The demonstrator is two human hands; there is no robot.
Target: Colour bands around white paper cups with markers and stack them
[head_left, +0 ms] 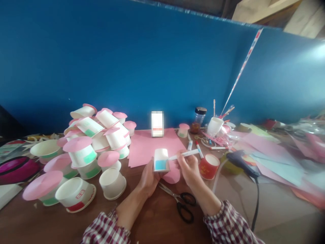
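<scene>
The held paper cup (161, 153) looks partway along: a blue panel (160, 165) covers the lower part of its visible side, the upper part is white, and no pink disc sits on it. It is above the middle of the bench (142, 217), between the two hands. The fingers of the left hand (149, 178) grasp it from the side and below; those of the right hand (188, 166) pinch a white marker (191, 153), its tip pointing at the cup's side. Whether the tip touches, I cannot tell.

To the left, a heap of pink-topped paper cups (108, 118), many with green patches, seems further along. In front of it, a plain white cup (111, 183) and a red-printed cup (76, 194) have no pink tops, so these appear less advanced.

A loose pink disc (174, 175) lies just below the held cup, and black-handled scissors (186, 210) lie between the forearms, where a lowered wrist could catch them. A red paper cup (209, 166) stands close beside the right hand, with a glue gun (240, 159) and its trailing cord farther right. Pink sheets (142, 144) spread behind the hands.
</scene>
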